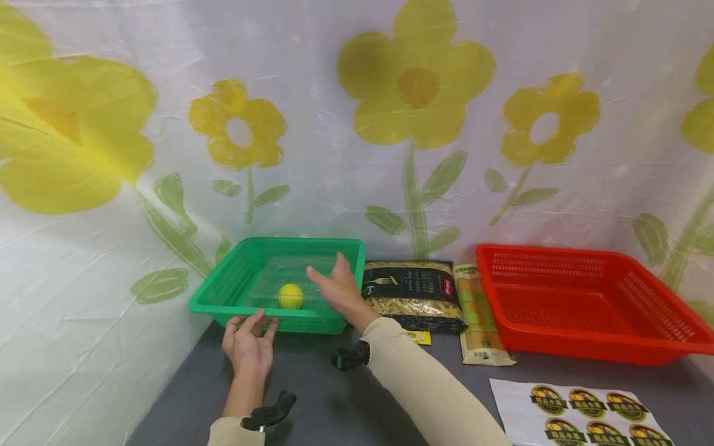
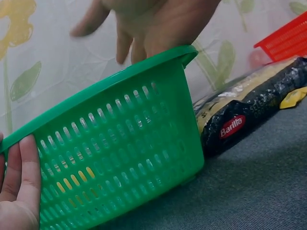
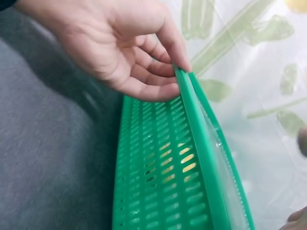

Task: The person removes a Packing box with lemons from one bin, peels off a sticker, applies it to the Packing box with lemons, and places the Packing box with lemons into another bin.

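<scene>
A green plastic basket (image 1: 225, 291) holds a clear plastic box (image 1: 266, 272) and a yellow ball (image 1: 290, 297). My left hand (image 1: 250, 347) grips the basket's near rim. In the right wrist view the thumb of that left hand (image 3: 129, 52) is over the rim, its fingers curled against the slotted outer wall. Over the basket's right side hovers my right hand (image 1: 341, 290), thumb and fingers spread, with nothing in it. The left wrist view has this right hand (image 2: 153, 21) above the rim, fingers pointing down.
Right of the basket lies a pasta bag (image 1: 413, 297), then a long noodle packet (image 1: 481, 316). A yellow card (image 1: 419, 337) pokes out below the pasta bag. A red basket (image 1: 558, 347) stands far right, behind a sticker sheet (image 1: 519, 409). A flowered curtain (image 1: 318, 186) hangs behind.
</scene>
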A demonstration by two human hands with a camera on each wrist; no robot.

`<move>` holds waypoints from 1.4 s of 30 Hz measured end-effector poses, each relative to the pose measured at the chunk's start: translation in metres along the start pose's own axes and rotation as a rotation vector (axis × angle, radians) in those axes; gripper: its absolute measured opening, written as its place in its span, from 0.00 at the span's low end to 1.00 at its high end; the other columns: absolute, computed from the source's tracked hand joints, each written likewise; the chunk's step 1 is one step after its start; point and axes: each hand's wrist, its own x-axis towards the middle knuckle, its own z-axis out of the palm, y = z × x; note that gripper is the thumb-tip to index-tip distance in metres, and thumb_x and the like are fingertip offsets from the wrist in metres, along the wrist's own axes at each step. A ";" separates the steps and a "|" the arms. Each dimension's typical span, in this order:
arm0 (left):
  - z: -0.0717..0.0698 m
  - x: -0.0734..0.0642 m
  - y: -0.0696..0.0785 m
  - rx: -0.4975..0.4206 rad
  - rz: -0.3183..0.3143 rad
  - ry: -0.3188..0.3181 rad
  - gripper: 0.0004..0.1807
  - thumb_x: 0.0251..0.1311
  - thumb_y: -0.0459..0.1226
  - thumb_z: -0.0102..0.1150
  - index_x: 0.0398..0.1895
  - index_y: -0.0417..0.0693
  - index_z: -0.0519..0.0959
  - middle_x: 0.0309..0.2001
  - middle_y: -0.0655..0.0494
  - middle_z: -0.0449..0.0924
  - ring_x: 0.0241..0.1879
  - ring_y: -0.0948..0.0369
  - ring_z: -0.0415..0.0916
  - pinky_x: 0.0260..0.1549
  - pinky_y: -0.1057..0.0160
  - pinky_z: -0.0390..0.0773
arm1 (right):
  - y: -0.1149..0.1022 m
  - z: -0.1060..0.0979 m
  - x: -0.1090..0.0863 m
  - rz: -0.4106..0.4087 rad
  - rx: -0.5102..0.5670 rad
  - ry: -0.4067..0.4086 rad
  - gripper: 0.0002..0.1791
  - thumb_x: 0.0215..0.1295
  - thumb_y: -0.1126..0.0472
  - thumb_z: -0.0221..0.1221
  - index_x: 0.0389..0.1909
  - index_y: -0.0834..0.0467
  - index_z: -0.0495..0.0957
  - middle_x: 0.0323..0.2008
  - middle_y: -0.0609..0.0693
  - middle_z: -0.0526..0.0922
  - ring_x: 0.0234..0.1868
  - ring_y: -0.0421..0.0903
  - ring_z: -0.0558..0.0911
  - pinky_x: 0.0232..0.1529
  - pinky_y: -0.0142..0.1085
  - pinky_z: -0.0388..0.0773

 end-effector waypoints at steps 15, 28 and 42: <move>0.004 0.005 -0.001 -0.023 0.013 -0.012 0.18 0.61 0.26 0.67 0.35 0.43 0.64 0.37 0.50 0.73 0.28 0.57 0.82 0.40 0.55 0.86 | -0.004 0.011 0.033 0.206 -0.145 -0.054 0.52 0.73 0.60 0.59 0.81 0.60 0.31 0.75 0.66 0.61 0.47 0.56 0.81 0.45 0.48 0.80; 0.001 0.003 -0.002 -0.034 0.003 0.001 0.18 0.61 0.26 0.67 0.36 0.43 0.64 0.35 0.49 0.75 0.28 0.57 0.81 0.41 0.54 0.85 | 0.002 0.022 0.041 0.248 -0.140 -0.001 0.51 0.71 0.63 0.59 0.81 0.60 0.33 0.63 0.70 0.73 0.22 0.50 0.67 0.28 0.46 0.67; 0.002 0.002 -0.003 -0.049 0.015 0.011 0.15 0.64 0.24 0.63 0.35 0.43 0.64 0.35 0.49 0.73 0.28 0.57 0.81 0.38 0.55 0.85 | 0.008 0.024 0.045 0.221 0.044 0.039 0.42 0.77 0.55 0.52 0.82 0.53 0.38 0.61 0.67 0.75 0.16 0.46 0.59 0.19 0.41 0.63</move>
